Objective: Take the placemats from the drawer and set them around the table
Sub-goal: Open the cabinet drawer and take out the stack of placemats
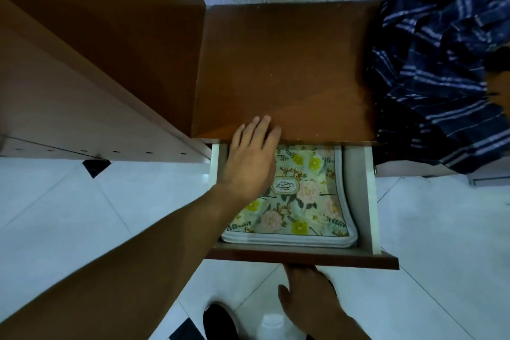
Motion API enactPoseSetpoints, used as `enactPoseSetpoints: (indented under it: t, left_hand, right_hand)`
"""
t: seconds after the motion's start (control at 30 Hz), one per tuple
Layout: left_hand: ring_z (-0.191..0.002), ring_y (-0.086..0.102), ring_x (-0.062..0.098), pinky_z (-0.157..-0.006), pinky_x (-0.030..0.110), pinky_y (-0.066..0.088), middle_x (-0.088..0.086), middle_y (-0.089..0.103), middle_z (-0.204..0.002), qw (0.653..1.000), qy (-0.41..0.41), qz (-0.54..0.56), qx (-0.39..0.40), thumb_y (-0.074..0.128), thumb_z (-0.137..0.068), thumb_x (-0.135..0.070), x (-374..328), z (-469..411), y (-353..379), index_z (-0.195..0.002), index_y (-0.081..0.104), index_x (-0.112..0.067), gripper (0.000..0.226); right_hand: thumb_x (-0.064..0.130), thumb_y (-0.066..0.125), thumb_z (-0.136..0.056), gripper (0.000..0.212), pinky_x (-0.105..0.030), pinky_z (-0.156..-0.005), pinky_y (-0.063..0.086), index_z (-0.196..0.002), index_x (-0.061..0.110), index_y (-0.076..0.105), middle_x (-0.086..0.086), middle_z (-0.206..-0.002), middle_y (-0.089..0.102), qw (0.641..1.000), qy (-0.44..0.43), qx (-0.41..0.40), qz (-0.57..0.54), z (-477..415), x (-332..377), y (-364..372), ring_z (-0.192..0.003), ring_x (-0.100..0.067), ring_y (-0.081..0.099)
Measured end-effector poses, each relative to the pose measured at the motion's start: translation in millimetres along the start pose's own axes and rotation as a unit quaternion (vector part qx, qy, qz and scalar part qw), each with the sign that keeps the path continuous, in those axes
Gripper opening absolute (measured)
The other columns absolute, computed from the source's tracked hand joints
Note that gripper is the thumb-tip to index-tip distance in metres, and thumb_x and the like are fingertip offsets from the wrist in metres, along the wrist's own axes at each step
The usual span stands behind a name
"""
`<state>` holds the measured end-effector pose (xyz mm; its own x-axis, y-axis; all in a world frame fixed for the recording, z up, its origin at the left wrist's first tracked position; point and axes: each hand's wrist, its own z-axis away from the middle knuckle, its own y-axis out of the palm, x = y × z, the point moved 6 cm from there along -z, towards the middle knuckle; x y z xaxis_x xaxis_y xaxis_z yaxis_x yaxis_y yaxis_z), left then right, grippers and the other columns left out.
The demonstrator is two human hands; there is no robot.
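A drawer (361, 201) stands pulled out below the brown cabinet top (284, 72). Inside lies a stack of placemats (309, 201) with a floral print of yellow and pink flowers and white edges. My left hand (252, 157) reaches into the drawer's left side, fingers spread and extended toward the back, lying over the top placemat's left part. My right hand (309, 295) is under the drawer's front panel (303, 255); its fingertips are hidden beneath the panel, so its grip cannot be made out.
A dark blue striped cloth (441, 63) is heaped on the cabinet's right side. A taller light wooden unit (69, 96) stands to the left. White floor tiles (441, 243) lie below, with a white bottle cap (271, 326) and a dark shoe (220, 320) near the bottom edge.
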<state>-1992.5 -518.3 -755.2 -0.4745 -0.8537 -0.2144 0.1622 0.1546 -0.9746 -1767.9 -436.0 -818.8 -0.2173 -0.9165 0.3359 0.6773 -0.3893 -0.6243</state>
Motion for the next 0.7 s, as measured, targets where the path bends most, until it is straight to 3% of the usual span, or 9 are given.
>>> enactPoseSetpoints:
  t: [0.07,0.13,0.2,0.23,0.3,0.4,0.47,0.53,0.7]
  left_hand:
    - [-0.141,0.028,0.033,-0.115,0.051,0.027,0.014,0.036,-0.152,0.998,-0.035,0.053,-0.001,0.056,-0.088,-0.022,-5,33,0,-0.135,0.045,-0.017,0.049]
    - [-0.136,0.033,0.033,-0.111,0.05,0.034,0.013,0.039,-0.148,0.99,-0.083,0.117,0.009,0.058,-0.086,-0.024,-8,73,7,-0.129,0.049,-0.02,0.045]
    - [-0.135,0.036,0.033,-0.11,0.05,0.037,0.013,0.042,-0.145,0.973,-0.145,0.174,0.048,0.06,-0.086,-0.025,-9,109,19,-0.129,0.051,-0.017,0.044]
    - [-0.134,0.038,0.033,-0.109,0.049,0.039,0.013,0.043,-0.143,0.961,-0.182,0.194,0.074,0.061,-0.087,-0.023,-8,123,27,-0.128,0.052,-0.016,0.043]
    - [-0.128,0.045,0.031,-0.105,0.046,0.044,0.011,0.046,-0.136,0.936,-0.25,0.221,0.115,0.062,-0.087,-0.021,-5,146,41,-0.125,0.054,-0.015,0.039]
    - [-0.116,0.051,0.031,-0.098,0.046,0.048,0.011,0.054,-0.122,0.932,-0.268,0.209,0.121,0.061,-0.088,-0.022,-5,159,50,-0.118,0.058,-0.012,0.032]
    - [-0.11,0.054,0.031,-0.092,0.046,0.05,0.011,0.058,-0.116,0.936,-0.267,0.204,0.106,0.063,-0.087,-0.025,-5,159,52,-0.113,0.06,-0.012,0.03]
    - [-0.105,0.056,0.029,-0.088,0.044,0.048,0.008,0.061,-0.111,0.943,-0.256,0.191,0.091,0.064,-0.086,-0.035,-5,158,55,-0.108,0.062,-0.014,0.031]
    - [-0.107,0.053,0.02,-0.093,0.041,0.04,-0.004,0.061,-0.113,0.959,-0.204,0.169,0.102,0.055,-0.077,-0.067,-5,163,65,-0.112,0.056,-0.026,0.054]
  right_hand:
    - [0.049,0.05,-0.086,0.027,-0.029,-0.091,0.047,-0.106,0.034,0.059,0.006,-0.11,0.061,0.993,0.012,0.068,-0.091,7,-10,-21,-0.111,-0.015,0.057]
    - [0.044,0.053,-0.084,0.02,-0.026,-0.072,0.05,-0.073,0.029,0.061,0.007,-0.08,0.063,0.971,0.042,0.095,-0.214,11,-24,-60,-0.084,-0.015,0.063]
    - [0.039,0.054,-0.08,0.022,-0.026,-0.055,0.046,-0.068,0.023,0.062,0.005,-0.061,0.06,0.94,0.112,-0.001,-0.324,3,-50,-104,-0.061,-0.014,0.059]
    - [0.037,0.055,-0.081,0.02,-0.027,-0.055,0.045,-0.069,0.023,0.061,0.007,-0.06,0.058,0.926,0.14,-0.06,-0.345,-5,-63,-121,-0.062,-0.014,0.058]
    - [0.034,0.057,-0.086,0.009,-0.026,-0.06,0.043,-0.088,0.026,0.059,0.007,-0.078,0.057,0.92,0.165,-0.095,-0.341,-28,-78,-133,-0.075,-0.016,0.059]
    - [0.033,0.061,-0.087,0.052,-0.024,-0.058,0.043,-0.131,0.011,0.045,-0.005,-0.109,0.054,0.927,0.214,-0.03,-0.306,-70,-81,-115,-0.091,-0.022,0.058]
    - [0.031,0.065,-0.083,0.063,-0.032,-0.08,0.052,-0.136,0.005,0.04,-0.016,-0.125,0.054,0.919,0.26,-0.019,-0.296,-86,-83,-103,-0.109,-0.032,0.057]
    - [0.028,0.067,-0.08,0.065,-0.043,-0.1,0.047,-0.136,0.004,0.042,-0.02,-0.134,0.051,0.906,0.283,-0.016,-0.314,-95,-85,-94,-0.12,-0.038,0.052]
    - [0.023,0.065,-0.081,0.065,-0.042,-0.102,0.046,-0.138,0.001,0.043,-0.021,-0.138,0.049,0.896,0.311,0.002,-0.316,-102,-86,-84,-0.124,-0.039,0.05]
